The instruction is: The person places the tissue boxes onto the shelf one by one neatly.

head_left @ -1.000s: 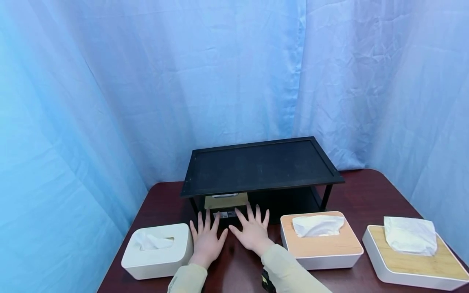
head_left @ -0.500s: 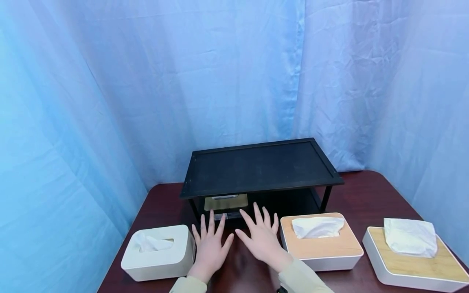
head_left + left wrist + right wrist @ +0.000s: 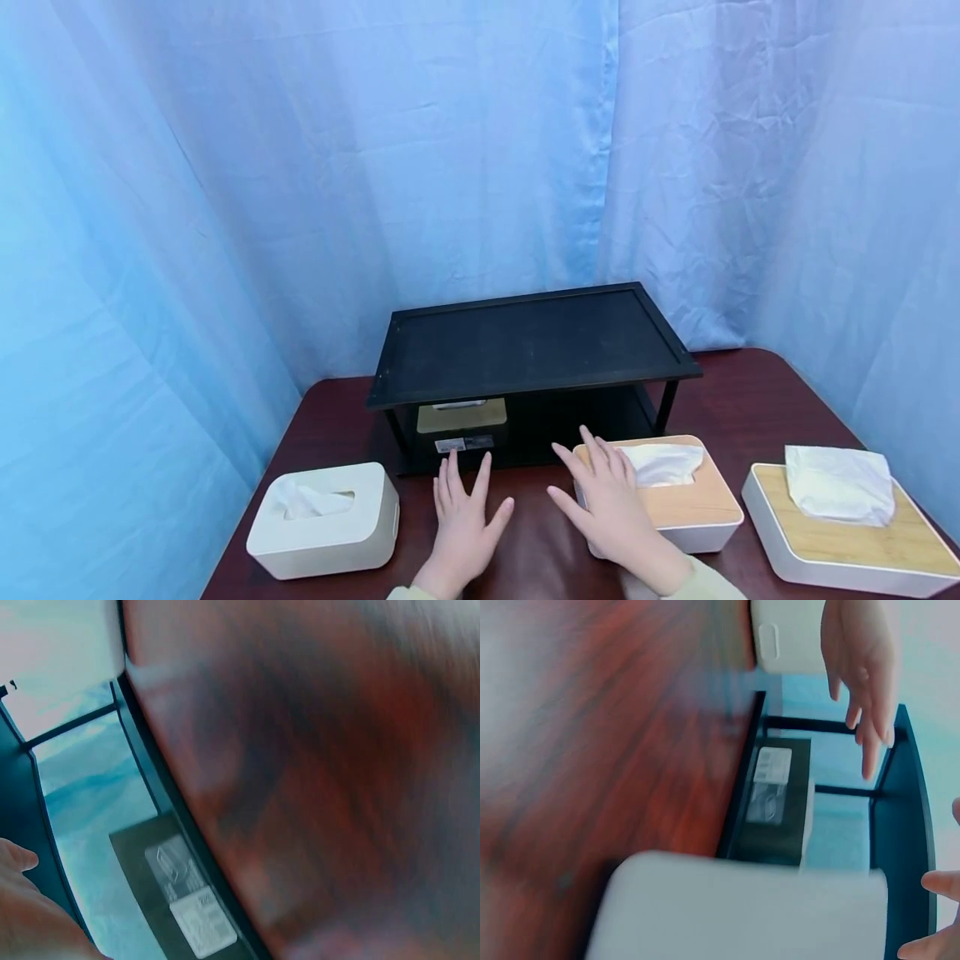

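My left hand (image 3: 463, 525) hovers over the table with fingers straight and spread, holding nothing. To its left sits a white tissue box (image 3: 322, 521) with a tissue poking out. My right hand (image 3: 611, 504) is over the left edge of a tissue box with a light wooden lid (image 3: 697, 492), hiding part of it; whether it touches the box I cannot tell. Its fingers are extended. Under the top of a black two-tier shelf (image 3: 532, 346) lies another tissue box (image 3: 462, 417), dark-sided with a wooden lid. Labels on its front show in the right wrist view.
At the far right stands a tissue box with a bamboo-look lid (image 3: 840, 533) and a large tissue sticking out. The dark red table (image 3: 735, 383) has rounded back corners. Light blue curtains (image 3: 480, 150) hang behind and on both sides.
Both hands have drawn back from the shelf's front and shifted right. The right hand now overlaps the wooden-lidded tissue box, and the left has moved away from the white one. The boxes stay put.
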